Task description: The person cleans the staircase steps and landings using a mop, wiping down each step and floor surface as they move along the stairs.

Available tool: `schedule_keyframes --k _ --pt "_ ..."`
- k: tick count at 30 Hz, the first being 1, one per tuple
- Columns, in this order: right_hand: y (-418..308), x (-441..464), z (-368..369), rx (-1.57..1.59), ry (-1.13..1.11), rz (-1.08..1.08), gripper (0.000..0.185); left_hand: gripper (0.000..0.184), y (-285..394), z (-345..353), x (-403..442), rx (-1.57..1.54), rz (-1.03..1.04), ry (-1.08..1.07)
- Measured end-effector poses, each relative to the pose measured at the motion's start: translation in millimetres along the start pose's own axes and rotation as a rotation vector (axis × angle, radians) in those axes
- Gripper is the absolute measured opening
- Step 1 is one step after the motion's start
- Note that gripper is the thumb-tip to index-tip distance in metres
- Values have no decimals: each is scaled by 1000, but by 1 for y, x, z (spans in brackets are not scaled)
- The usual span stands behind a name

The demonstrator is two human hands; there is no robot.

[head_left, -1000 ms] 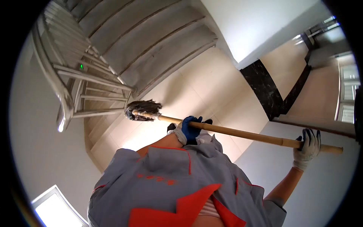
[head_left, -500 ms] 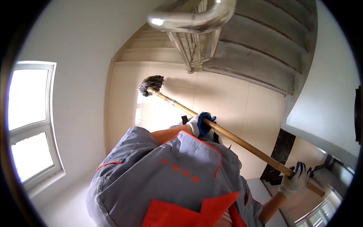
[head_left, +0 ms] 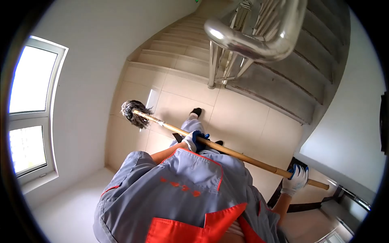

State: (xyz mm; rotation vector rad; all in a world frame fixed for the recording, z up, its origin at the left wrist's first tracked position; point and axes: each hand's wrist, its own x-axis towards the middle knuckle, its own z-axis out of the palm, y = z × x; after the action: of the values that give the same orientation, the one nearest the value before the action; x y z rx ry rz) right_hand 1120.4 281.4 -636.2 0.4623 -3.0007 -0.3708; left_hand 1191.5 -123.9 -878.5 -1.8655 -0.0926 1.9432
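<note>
Mopping: the step in hand, I'd judge, on the tiled floor before the railing.
Mop head: left of the railing, nearer the person; contact with the tiles I can't tell.
Left hand: grip closed round the bamboo handle, on the person's side of the railing.
Right hand: grip wrapped near the handle's end, well apart from the railing.
Next stroke: calls, I'd say, for strands pressed flat, clear of the railing.

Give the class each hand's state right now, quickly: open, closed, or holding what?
Left hand: closed, holding the mop handle partway along.
Right hand: closed, holding the same handle near the end away from the mop head.
</note>
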Motion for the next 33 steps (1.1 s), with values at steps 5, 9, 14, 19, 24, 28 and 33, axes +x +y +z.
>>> schedule_keyframes --k 5,9,14,19,24,28,33 --pt "-7 9 -9 -38 101 8 20 9 -4 11 -9 49 83 -49" --pt "-1 2 -1 2 40 34 23 11 -5 26 -26 35 186 -49" --pt "-14 25 -31 -17 60 8 21 15 6 5 -3 -41 163 -227" --pt "-33 49 -67 -44 109 -83 21 13 25 9 13 -45 182 -260" --pt "-46 91 -106 -89 131 -178 17 18 33 39 -2 -96 145 -255" --pt "-61 111 -151 -198 200 -274 20 17 27 54 -7 -48 76 -290" --pt "-94 109 -170 -452 307 -210 14 12 -9 53 3 44 117 -418"
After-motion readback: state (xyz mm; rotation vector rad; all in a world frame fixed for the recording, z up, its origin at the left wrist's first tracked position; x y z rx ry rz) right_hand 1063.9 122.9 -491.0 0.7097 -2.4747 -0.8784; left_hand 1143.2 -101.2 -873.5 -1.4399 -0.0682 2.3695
